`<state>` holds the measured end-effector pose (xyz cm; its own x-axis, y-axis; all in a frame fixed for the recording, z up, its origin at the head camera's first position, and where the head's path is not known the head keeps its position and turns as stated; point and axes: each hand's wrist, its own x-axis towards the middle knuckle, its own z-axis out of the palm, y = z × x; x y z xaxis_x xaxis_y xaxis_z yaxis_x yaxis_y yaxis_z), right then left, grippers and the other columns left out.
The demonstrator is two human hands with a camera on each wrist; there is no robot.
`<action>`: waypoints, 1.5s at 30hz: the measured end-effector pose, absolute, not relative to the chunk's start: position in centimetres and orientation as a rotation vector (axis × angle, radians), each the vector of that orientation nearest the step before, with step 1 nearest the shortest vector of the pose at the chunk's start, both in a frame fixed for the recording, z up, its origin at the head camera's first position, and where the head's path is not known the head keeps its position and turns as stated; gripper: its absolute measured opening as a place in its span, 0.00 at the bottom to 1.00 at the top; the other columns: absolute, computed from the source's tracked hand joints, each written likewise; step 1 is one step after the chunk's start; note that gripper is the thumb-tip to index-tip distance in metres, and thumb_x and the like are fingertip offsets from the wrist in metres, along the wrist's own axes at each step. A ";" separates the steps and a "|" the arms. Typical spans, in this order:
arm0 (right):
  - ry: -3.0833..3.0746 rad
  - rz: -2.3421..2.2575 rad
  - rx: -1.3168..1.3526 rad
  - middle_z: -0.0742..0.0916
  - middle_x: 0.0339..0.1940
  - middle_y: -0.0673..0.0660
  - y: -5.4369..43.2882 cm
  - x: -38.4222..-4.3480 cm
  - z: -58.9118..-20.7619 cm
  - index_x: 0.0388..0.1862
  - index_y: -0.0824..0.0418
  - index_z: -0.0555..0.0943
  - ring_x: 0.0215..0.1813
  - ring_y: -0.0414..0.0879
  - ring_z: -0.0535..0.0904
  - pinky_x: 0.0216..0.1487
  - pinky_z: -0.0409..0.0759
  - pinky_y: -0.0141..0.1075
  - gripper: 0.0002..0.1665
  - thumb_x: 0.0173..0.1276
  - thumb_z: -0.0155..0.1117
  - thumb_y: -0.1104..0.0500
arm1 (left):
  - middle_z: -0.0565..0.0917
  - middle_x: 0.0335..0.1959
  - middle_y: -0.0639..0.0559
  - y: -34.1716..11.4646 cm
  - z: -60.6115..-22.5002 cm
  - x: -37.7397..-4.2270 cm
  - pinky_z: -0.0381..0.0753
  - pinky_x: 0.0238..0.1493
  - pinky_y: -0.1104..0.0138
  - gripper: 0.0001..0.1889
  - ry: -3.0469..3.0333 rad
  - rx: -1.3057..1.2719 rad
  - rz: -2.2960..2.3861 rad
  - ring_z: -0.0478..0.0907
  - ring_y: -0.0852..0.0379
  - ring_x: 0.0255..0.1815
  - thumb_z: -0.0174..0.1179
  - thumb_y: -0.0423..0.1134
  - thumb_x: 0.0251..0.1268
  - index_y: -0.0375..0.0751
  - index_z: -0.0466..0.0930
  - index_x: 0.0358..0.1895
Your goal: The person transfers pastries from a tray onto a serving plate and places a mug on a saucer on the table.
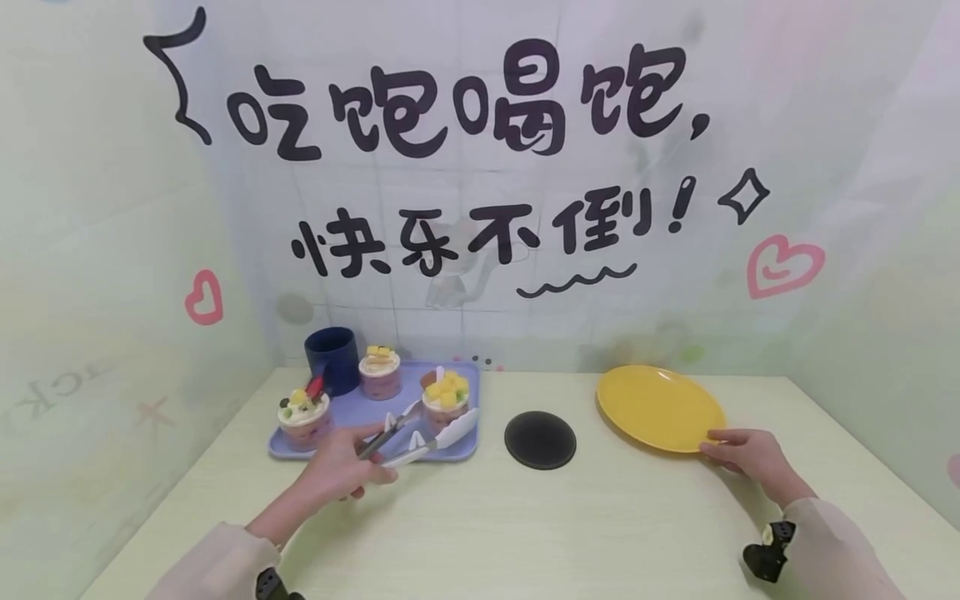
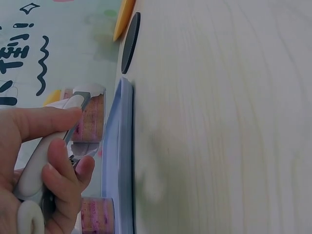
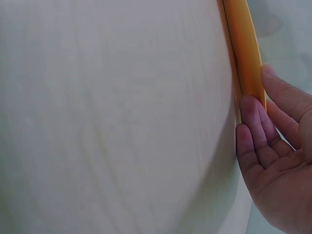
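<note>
My left hand (image 1: 341, 467) grips a pair of tongs (image 1: 411, 455) by the handles, over the front of the lilac tray (image 1: 348, 408). The spread tong arms reach around a clear dessert cup (image 1: 446, 392) topped with yellow cubes. In the left wrist view the thumb and fingers wrap the tongs (image 2: 34, 175), whose tips are beside the cup's layered side (image 2: 90, 122). At the right, my right hand (image 1: 753, 458) pinches the near-right rim of a yellow oval plate (image 1: 660, 408). Thumb above and fingers beneath the plate (image 3: 246, 53) show in the right wrist view.
Two more dessert cups stand on the tray, one front left (image 1: 306, 421) and one at the back (image 1: 380, 375). Behind them is a dark blue mug (image 1: 332, 358). A black round coaster (image 1: 540, 440) lies between tray and plate. A printed wall sheet (image 1: 480, 325) encloses the table.
</note>
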<state>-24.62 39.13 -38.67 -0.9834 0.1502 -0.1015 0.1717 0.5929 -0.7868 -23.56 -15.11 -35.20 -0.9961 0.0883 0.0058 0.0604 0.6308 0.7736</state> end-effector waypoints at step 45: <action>2.792 -1.336 0.310 0.80 0.49 0.70 38.9 -24.6 -38.7 0.56 0.78 0.70 0.37 0.44 0.78 0.37 0.78 0.33 0.40 0.57 0.67 0.48 | 0.76 0.25 0.50 -10.0 -35.4 -24.8 0.62 0.10 0.71 0.39 2.710 0.220 1.370 0.65 0.58 0.09 0.71 0.34 0.41 0.39 0.68 0.63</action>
<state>-24.61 38.93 -38.69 -0.9796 0.1656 -0.1134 0.1922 0.6111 -0.7679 -24.79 -10.00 -35.38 -0.9849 0.1717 -0.0211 0.0848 0.5855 0.8063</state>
